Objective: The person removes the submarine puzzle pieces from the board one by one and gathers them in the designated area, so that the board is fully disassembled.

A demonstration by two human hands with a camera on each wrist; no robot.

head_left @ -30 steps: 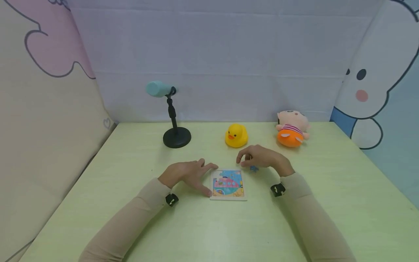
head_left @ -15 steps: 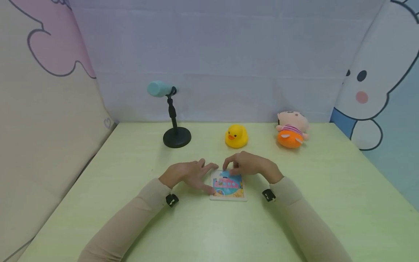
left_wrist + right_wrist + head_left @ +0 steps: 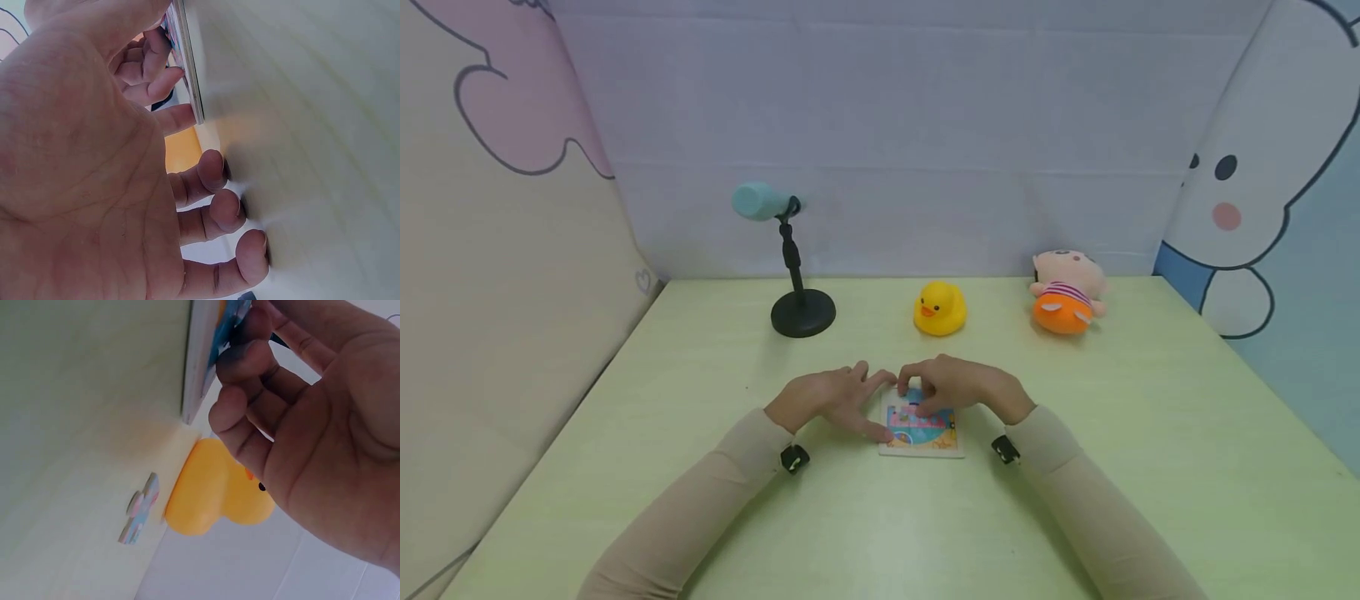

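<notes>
A small jigsaw puzzle board (image 3: 921,454) with a pink submarine picture and white frame lies mid-table. My left hand (image 3: 835,400) spreads along its left side, index fingertip at the far left corner, thumb over the lower left. Its other fingertips (image 3: 228,212) rest on the table. My right hand (image 3: 958,382) reaches over the board's upper part, fingers bent, fingertips right at the picture. I cannot tell whether a puzzle piece is between them. A loose puzzle piece (image 3: 140,512) lies on the table beside the board, hidden in the head view.
A yellow rubber duck (image 3: 940,308) sits behind the board. Farther right lies a plush doll (image 3: 1066,292) with orange bottoms. At the back left, a light-blue cylinder on a black stand (image 3: 802,312) stands before the pale cloth backdrop (image 3: 887,142).
My right hand has moved left and nearer, from the table beside the board to over its upper part. The left thumb has slid slightly onto the picture.
</notes>
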